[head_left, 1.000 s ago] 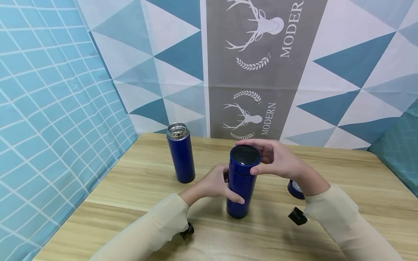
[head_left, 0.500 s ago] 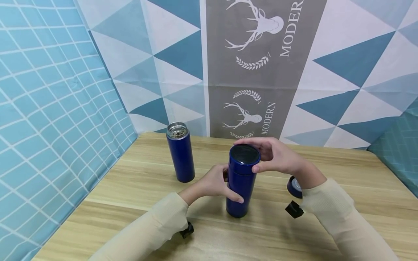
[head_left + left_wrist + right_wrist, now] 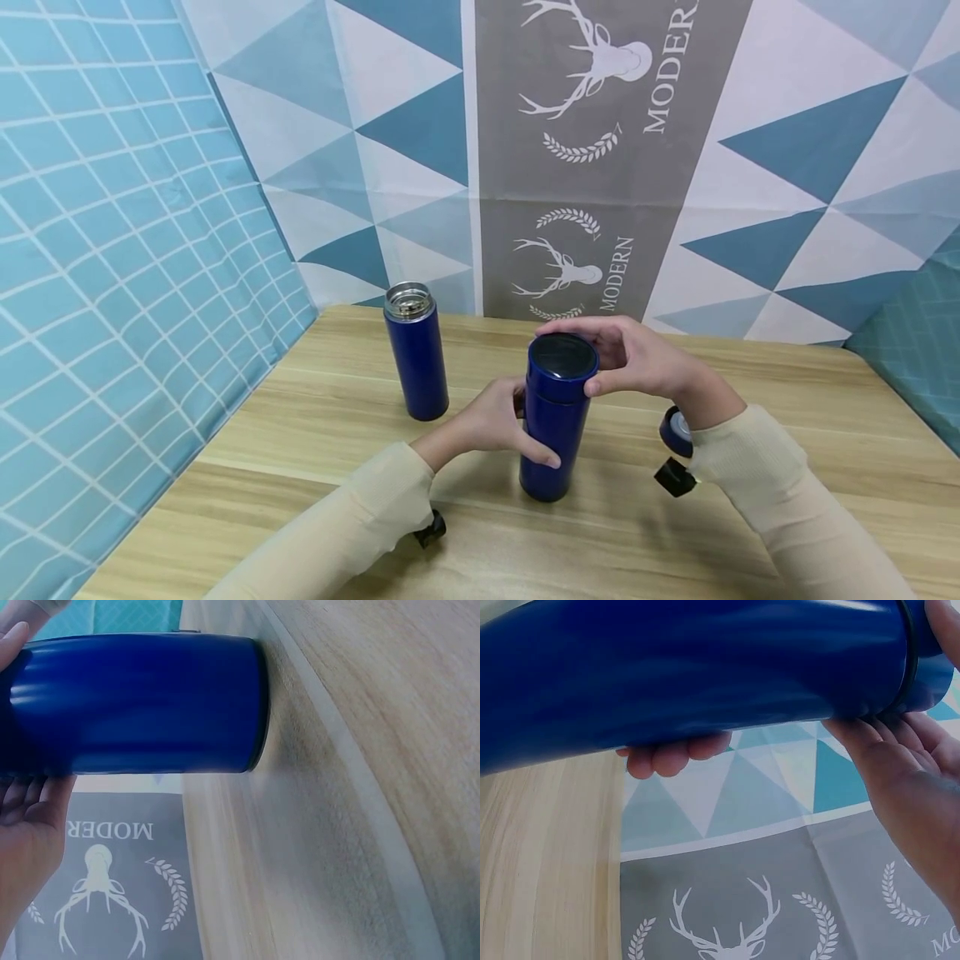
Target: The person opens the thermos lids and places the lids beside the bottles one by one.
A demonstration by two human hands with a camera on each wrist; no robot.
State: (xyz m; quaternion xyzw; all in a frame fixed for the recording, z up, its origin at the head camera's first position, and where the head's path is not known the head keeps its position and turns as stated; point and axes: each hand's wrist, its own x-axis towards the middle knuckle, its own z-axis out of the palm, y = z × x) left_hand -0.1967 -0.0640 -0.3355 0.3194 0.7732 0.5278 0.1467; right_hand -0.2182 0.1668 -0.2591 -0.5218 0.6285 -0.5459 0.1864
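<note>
Slightly to the right along the cap the thumb of the right hand has been moved, its wrist raised on the right. By thumb and fingers the cap is gripped; lower down, the blue flask is clasped by the left hand. Upright, cap end up, it is held on the wooden table, right of the uncapped flask.

A cloth-screened booth, wider room unclear: wood-grain table, deer-print backdrop at twelve o'clock, blue-grid sheet at nine.

Held bottle, top outside left wrist view
</note>
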